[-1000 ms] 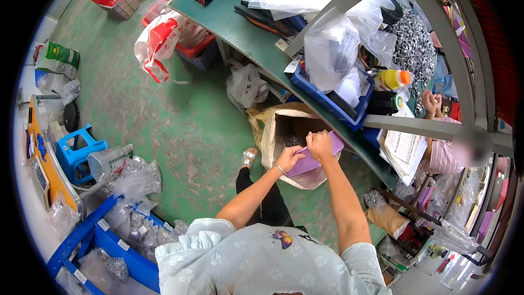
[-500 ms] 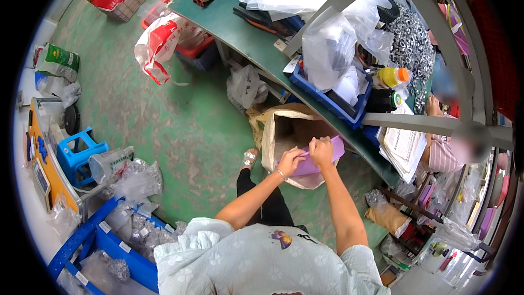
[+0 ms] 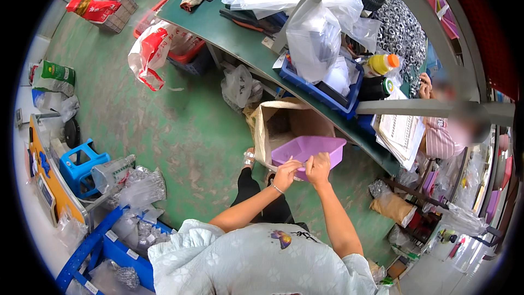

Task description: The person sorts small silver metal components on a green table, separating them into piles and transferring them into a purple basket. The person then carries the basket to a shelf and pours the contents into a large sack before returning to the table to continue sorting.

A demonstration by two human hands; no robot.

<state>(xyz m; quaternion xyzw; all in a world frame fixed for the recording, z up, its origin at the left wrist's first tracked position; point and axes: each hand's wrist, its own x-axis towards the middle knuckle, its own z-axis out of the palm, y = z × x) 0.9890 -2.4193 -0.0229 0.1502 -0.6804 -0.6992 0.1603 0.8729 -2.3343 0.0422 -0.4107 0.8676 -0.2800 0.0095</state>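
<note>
A purple plastic basin (image 3: pixel 312 146) lies at the mouth of an open beige woven sack (image 3: pixel 262 131), its inside facing up and bare where I can see it. My left hand (image 3: pixel 286 175) is closed on the near rim of the basin, with a band around the wrist. Close beside it, my right hand (image 3: pixel 317 169) grips the same rim. The near edge of the sack passes under the basin by my hands. What lies deep in the sack is hidden.
A green workbench (image 3: pixel 240 43) overhangs the sack, bearing a blue tray (image 3: pixel 322 95), bottles and a heap of metal rings (image 3: pixel 401 30). Another person's hand (image 3: pixel 425 86) is at its right. Blue bins (image 3: pixel 117 248) and a blue stool (image 3: pixel 82 164) stand left.
The basin has tipped back from its steep tilt into the sack, so its inside now shows. Both hands have come slightly lower and nearer to me, still holding its rim.
</note>
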